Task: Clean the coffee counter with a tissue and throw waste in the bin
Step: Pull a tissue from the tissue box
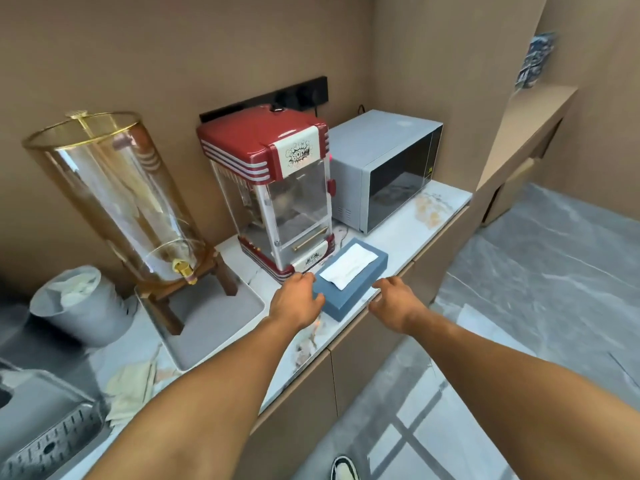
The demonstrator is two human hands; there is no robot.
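Looking from the left, we see a grey bin point(74, 306) on the surface point(415, 230), then a glass dispenser point(114, 202) and a red popcorn machine point(277, 188). Our left hand point(294, 299) touches the blue tissue box point(349, 282), fingers curled on its corner. Our right hand point(394, 303) hovers just beside the box, fingers apart, holding nothing. A microwave point(384, 168) stands further right.
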